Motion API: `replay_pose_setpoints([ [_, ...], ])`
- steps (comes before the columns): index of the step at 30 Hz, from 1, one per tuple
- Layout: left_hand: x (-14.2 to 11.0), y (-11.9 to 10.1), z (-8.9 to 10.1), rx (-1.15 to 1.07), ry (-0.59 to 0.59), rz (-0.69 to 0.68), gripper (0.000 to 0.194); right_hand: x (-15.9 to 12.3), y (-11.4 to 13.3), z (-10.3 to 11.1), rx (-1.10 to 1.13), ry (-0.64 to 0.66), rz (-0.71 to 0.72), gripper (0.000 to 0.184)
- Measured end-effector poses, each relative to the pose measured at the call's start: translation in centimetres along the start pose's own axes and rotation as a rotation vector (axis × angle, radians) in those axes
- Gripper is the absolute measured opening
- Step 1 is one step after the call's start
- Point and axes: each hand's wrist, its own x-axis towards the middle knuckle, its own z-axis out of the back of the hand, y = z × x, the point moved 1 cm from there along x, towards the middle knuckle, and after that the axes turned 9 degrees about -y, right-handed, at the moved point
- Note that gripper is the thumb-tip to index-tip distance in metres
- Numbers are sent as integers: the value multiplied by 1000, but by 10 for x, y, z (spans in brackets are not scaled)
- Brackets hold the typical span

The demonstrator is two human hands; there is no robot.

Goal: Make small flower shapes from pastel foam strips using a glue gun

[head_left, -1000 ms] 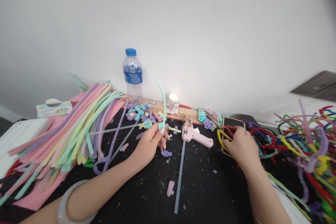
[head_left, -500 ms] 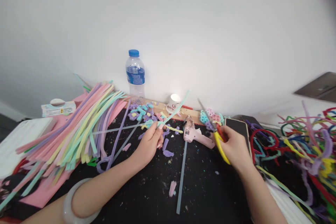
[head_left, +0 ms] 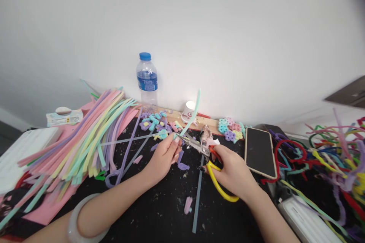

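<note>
My left hand (head_left: 164, 155) pinches the lower end of a mint-green pipe cleaner (head_left: 192, 115) that rises up and to the right. My right hand (head_left: 232, 172) grips yellow-and-red handled scissors (head_left: 208, 155). Their blades point left, with the tips right beside my left fingertips at the base of the pipe cleaner. A pink glue gun (head_left: 205, 136) lies just behind the scissors on the black table mat (head_left: 159, 212).
A pile of pastel pipe cleaners (head_left: 85, 140) lies at left; small twisted pieces (head_left: 156, 123) and flower shapes (head_left: 230, 127) sit by the wall. A water bottle (head_left: 146, 79), paper cup (head_left: 188, 110), phone (head_left: 260, 152), glue stick (head_left: 197, 197) and bright tangled pipe cleaners (head_left: 327, 155) surround them.
My right hand picked the scissors up from beside the phone and carried them left to the pipe cleaner. The left hand tilted the pipe cleaner rightward.
</note>
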Motion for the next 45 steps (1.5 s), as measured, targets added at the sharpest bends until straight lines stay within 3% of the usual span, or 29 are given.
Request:
replay_pose_setpoints([
  [10, -4, 2, -1, 26, 71, 42, 28, 0, 3, -5, 65, 29, 7, 32],
  [32, -4, 1, -1, 23, 87, 52, 28, 0, 1, -5, 111, 80, 2, 35],
  [35, -4, -1, 0, 13, 124, 58, 29, 0, 1, -3, 172, 130, -15, 33],
  [41, -1, -7, 3, -68, 271, 206, 28, -2, -3, 5, 349, 334, -87, 27],
  [45, 1, -8, 5, -118, 290, 269, 27, -3, -4, 4, 478, 445, -124, 29],
])
